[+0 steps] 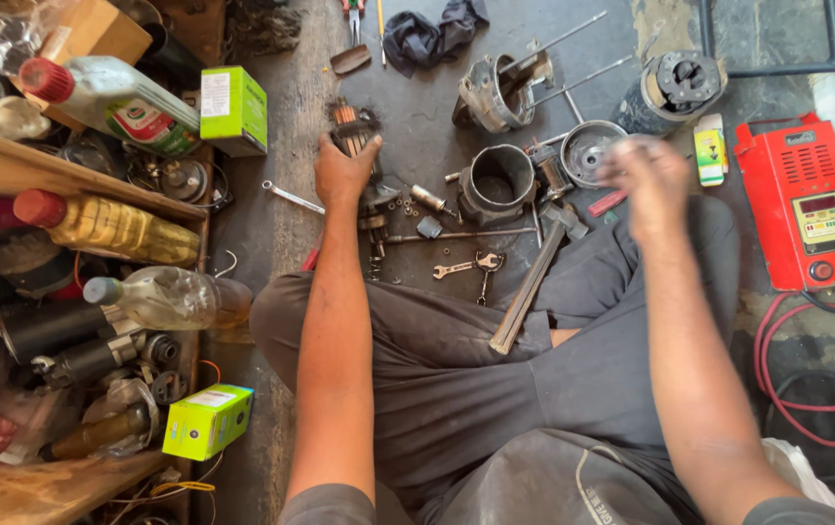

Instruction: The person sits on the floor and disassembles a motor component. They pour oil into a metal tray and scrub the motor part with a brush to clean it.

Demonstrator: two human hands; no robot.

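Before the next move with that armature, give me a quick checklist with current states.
1. Left hand gripping the armature: ok, fingers wrapped round it, windings showing above the fist.
2. Right hand free: cannot tell, it is motion-blurred above the end cap.
3. Housing within reach: ok, it stands on the floor just right of the left hand.
4. Spanners to hand: ok, lying by the knee.
5. Small parts kept together: not ok, bolts and washers lie scattered around the armature.
6. Hammer out of the way: not ok, its handle rests across the leg.
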